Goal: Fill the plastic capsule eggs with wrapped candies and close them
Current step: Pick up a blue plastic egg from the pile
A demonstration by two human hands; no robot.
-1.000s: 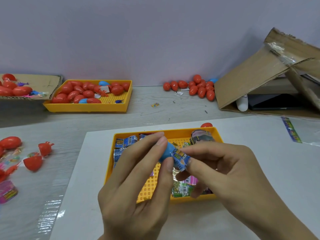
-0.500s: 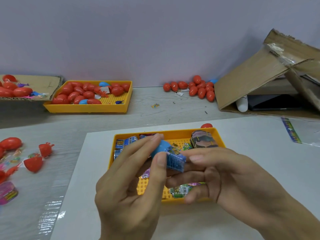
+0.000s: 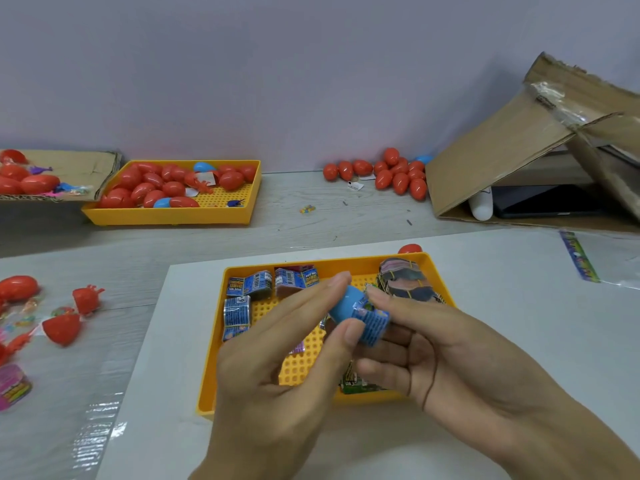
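Nearest, the left hand [image 3: 277,362] pinches a blue capsule half [image 3: 344,304] between thumb and forefinger, while the right hand [image 3: 446,355] grips a blue wrapped candy [image 3: 372,322] at the half's open mouth; how far the candy sits inside cannot be told. Both are held above a yellow tray [image 3: 207,386] that rests on a white sheet [image 3: 166,341] and contains more wrapped candies [image 3: 249,284] and a banded bundle of wrappers [image 3: 405,280]. Left of the sheet lie opened red capsule halves [image 3: 62,327]. Farther back, a second yellow tray [image 3: 173,216] holds closed red eggs [image 3: 152,188], beside a loose pile of red eggs [image 3: 391,174] and a tilted cardboard box [image 3: 502,143].
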